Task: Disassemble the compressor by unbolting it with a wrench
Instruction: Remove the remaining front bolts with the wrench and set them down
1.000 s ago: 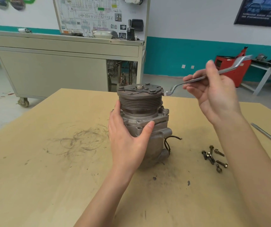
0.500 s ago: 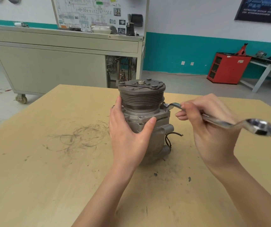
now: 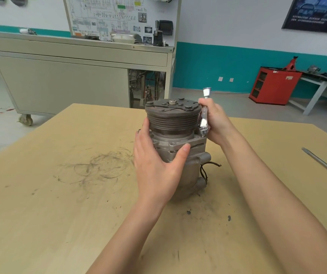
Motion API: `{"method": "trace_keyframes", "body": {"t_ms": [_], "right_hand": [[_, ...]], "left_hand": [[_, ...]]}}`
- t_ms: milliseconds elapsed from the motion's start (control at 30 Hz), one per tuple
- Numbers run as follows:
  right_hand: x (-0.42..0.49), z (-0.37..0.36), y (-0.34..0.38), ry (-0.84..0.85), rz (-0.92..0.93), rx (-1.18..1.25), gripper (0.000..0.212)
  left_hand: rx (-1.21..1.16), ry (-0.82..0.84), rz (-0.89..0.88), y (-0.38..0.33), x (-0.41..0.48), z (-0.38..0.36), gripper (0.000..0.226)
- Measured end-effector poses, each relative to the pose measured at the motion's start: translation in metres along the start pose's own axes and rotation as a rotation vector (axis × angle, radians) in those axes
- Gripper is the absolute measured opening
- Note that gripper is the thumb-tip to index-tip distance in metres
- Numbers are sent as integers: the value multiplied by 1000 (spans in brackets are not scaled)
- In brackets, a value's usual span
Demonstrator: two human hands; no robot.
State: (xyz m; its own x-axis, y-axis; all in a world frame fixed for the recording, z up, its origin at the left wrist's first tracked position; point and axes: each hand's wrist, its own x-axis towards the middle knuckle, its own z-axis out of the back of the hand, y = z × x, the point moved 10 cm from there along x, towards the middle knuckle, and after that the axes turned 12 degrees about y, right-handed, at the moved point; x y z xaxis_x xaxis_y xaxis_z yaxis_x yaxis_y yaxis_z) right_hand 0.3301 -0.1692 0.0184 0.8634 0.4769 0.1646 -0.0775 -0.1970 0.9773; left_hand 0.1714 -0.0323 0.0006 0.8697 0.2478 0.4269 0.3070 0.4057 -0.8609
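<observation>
A grey metal compressor stands upright in the middle of the wooden table, its dark grooved pulley on top. My left hand wraps around the front of its body, thumb on the flange. My right hand grips a shiny wrench held nearly upright at the compressor's right side. The wrench's lower ring end sits on a bolt at the right shoulder of the housing. Black wires stick out low on the right.
A long metal bar lies on the table at the right edge. Behind the table stand a grey wheeled cabinet with a wiring board, a red cabinet and a bench at the far right.
My right hand swung the wrench from a level position at the right to nearly upright against the compressor's right shoulder. The left hand kept its hold. The loose bolts seen earlier are out of sight.
</observation>
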Motion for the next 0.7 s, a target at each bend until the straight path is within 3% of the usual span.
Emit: {"method": "trace_keyframes", "body": {"t_ms": [100, 233, 500, 700], "right_hand": [[-18, 12, 22, -92, 88, 184, 50], [-65, 28, 70, -279, 322, 270, 39], [-153, -23, 99, -290, 538, -467, 15], [-165, -38, 91, -313, 608, -605, 19]], "left_hand": [[1, 11, 3, 0, -1, -1, 96], [-5, 7, 7, 1, -1, -2, 96], [-19, -2, -3, 2, 0, -2, 95], [-21, -10, -15, 2, 0, -1, 94]]}}
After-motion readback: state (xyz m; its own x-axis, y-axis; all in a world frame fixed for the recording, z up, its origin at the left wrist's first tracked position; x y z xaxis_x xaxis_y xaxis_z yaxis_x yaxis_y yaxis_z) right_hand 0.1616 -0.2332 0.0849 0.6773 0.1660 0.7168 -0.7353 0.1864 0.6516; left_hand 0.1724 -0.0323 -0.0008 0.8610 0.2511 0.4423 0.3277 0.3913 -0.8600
